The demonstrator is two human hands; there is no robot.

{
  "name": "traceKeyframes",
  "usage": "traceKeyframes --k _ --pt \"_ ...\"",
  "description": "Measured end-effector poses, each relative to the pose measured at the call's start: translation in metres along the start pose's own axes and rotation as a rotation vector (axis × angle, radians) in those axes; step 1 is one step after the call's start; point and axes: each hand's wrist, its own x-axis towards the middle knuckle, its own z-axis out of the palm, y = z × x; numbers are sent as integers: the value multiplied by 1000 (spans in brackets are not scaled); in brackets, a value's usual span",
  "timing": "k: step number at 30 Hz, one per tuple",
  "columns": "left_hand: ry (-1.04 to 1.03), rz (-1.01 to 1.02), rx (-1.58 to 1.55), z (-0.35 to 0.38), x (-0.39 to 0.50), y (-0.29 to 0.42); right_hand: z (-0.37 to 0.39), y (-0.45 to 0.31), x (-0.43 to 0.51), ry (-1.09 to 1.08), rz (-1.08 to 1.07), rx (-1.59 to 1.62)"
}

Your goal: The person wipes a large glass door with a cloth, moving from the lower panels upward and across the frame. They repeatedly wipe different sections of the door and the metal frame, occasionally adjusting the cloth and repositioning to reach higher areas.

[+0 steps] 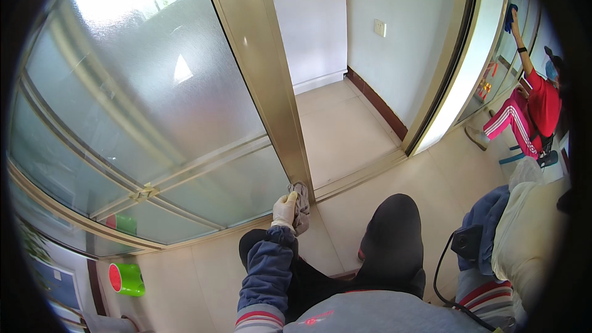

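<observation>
My left hand (285, 208), in a whitish glove, is closed on a crumpled grey cloth (302, 210). The cloth touches the bottom of the metal upright (273, 88) of a glazed door, beside its frosted glass panel (185, 88). At the right rim, close to the camera, is my right hand (532, 236) in a cream glove. Its fingers run into the dark picture edge, so whether it grips anything is unclear. A thin translucent plastic (526, 171) shows above it. A small black device (467, 242) with a cable sits at the right sleeve.
A doorway with a metal floor track (360, 173) stands before my knees. On the floor at lower left is a green and red stool or bucket (127, 280). At far right a seated person in red (545, 101) holds a blue cloth (510, 17) against glass.
</observation>
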Motion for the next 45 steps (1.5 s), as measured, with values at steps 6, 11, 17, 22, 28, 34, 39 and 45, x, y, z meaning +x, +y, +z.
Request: traceKeyframes --k 6,11,17,22,28,34,39,45 --pt "17 57 64 0 -4 2 0 -7 -3 0 16 -3" --pt "18 93 110 -3 3 -7 -2 -11 -6 1 23 -8" --pt "6 77 169 -6 3 -8 -1 -13 -9 20 42 1" --pt "20 113 299 -7 1 -6 0 -13 -10 18 54 -19" --pt "18 154 154 -14 -4 -12 3 -12 -7 23 54 -36" --pt "56 -27 147 -15 -12 4 5 -11 -5 12 33 -80" --pt "-103 -33 -368 -15 -24 9 -1 -9 -7 51 43 -72" --pt "22 114 45 -22 -6 -6 -20 -5 4 126 15 -27"
